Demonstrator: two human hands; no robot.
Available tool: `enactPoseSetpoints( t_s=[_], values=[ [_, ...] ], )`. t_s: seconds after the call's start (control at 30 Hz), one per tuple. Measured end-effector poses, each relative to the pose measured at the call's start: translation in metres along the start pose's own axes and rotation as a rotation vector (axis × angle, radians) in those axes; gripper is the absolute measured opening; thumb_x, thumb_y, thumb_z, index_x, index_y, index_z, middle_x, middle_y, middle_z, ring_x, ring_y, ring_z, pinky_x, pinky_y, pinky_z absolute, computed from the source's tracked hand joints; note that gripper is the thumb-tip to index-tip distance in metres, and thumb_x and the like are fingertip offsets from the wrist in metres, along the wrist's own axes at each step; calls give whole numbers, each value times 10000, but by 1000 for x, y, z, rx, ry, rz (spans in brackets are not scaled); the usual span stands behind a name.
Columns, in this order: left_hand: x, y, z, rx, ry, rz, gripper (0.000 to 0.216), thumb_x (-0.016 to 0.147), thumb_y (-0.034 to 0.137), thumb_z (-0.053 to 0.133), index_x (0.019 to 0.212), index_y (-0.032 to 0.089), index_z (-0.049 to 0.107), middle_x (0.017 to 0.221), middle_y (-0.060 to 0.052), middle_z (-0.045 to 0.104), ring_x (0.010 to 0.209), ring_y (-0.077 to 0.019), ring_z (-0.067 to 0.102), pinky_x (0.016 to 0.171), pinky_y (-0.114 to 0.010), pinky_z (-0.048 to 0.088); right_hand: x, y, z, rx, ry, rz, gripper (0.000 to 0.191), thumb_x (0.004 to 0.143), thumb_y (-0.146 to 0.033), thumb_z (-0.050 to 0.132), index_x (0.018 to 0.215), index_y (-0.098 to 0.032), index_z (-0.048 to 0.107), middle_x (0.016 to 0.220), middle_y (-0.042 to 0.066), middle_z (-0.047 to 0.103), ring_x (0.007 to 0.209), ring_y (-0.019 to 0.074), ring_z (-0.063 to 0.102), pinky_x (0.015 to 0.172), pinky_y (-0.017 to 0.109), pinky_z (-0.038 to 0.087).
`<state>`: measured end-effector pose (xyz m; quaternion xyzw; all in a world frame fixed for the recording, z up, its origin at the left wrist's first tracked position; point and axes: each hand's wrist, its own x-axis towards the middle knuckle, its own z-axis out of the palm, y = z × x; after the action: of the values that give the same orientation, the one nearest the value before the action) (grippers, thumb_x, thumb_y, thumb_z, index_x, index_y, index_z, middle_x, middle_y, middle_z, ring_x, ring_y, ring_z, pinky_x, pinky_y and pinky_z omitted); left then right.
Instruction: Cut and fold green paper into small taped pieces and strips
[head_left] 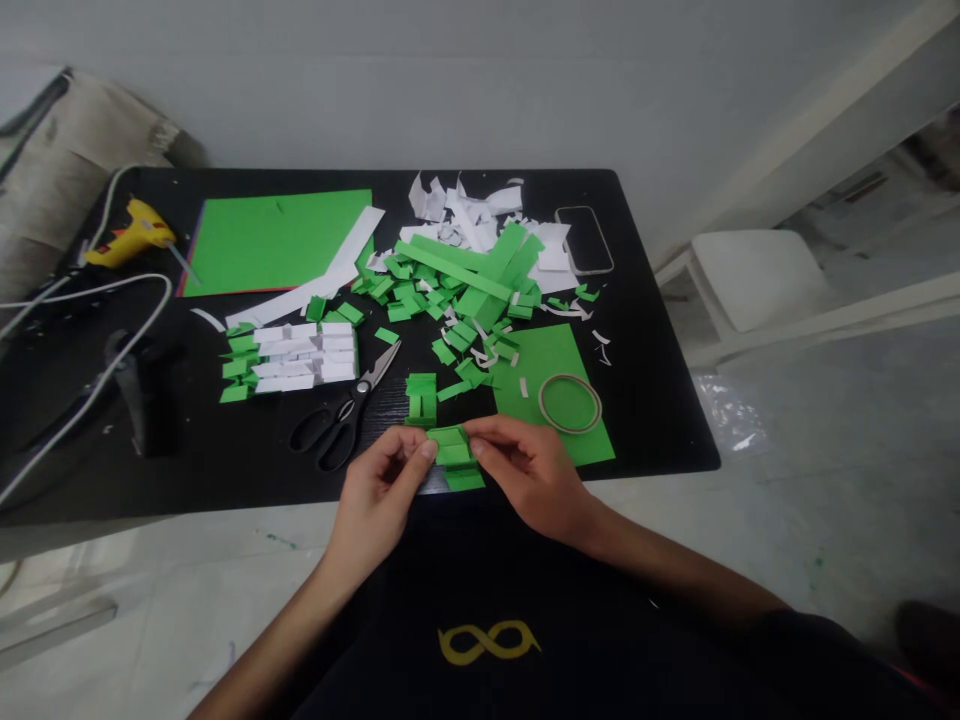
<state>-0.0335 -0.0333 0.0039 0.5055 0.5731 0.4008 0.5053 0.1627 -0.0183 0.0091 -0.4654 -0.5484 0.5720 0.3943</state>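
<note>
Near the front edge of the black table, my left hand (384, 487) and my right hand (534, 472) pinch the two sides of a folded green paper piece (453, 452). Its lower flap hangs toward me, and my fingertips cover its side edges. Just beyond it lies another folded green paper piece (421, 397). To the left of my left hand rest black-handled scissors (346, 405) with their blades slightly apart. Further left is a block of interlocked white and green folded paper (292, 358).
A pile of green paper strips and folded bits (450, 275) with white scraps (480, 205) fills the table's middle back. Around it are a green sheet stack (277, 240), a yellow glue gun (135, 235) with its cord, a tape ring (570, 404) on green paper, and a phone (584, 240).
</note>
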Motion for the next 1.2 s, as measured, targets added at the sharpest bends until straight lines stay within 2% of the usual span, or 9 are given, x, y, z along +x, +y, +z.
enactPoseSetpoints(
  t_s=[0.17,0.33,0.47,0.67,0.87,1.2],
  values=[
    [0,1,1,-9,7,-11,366,953,509,710,800,181,650,646,42,497,582,-107,430,540,-223,368,-1,-2,-2,-31,-5,13,223,997,-278,614,1095,-233,810,888,38,810,731,181,732,619,305,578],
    [1,2,1,-5,10,-22,388,940,534,721,797,180,652,641,40,502,581,-110,441,544,-221,383,-2,0,-3,-12,-17,25,247,1016,-293,595,1127,-239,809,920,47,812,810,201,754,682,330,613],
    [0,1,0,7,20,-10,356,951,500,714,803,182,651,639,48,485,577,-106,427,537,-218,368,-2,-1,-2,2,-9,33,223,1005,-323,634,1109,-222,804,870,47,810,761,202,762,645,324,617],
    [-1,0,0,13,22,15,307,961,443,707,809,181,655,644,47,502,581,-104,444,546,-216,374,-1,0,4,41,34,50,227,895,-350,811,1084,-226,797,961,57,856,907,241,829,821,381,685],
    [-2,-1,1,4,31,26,297,966,436,707,815,183,664,648,44,511,579,-105,449,541,-213,376,1,3,8,31,81,69,249,832,-344,879,1044,-234,809,963,59,863,915,255,841,819,391,701],
    [-5,-4,2,37,75,64,252,972,396,707,831,189,681,703,25,565,630,-120,494,585,-220,421,1,3,7,58,65,36,168,893,-334,829,1032,-239,820,968,50,865,916,243,841,800,373,709]
  ],
)
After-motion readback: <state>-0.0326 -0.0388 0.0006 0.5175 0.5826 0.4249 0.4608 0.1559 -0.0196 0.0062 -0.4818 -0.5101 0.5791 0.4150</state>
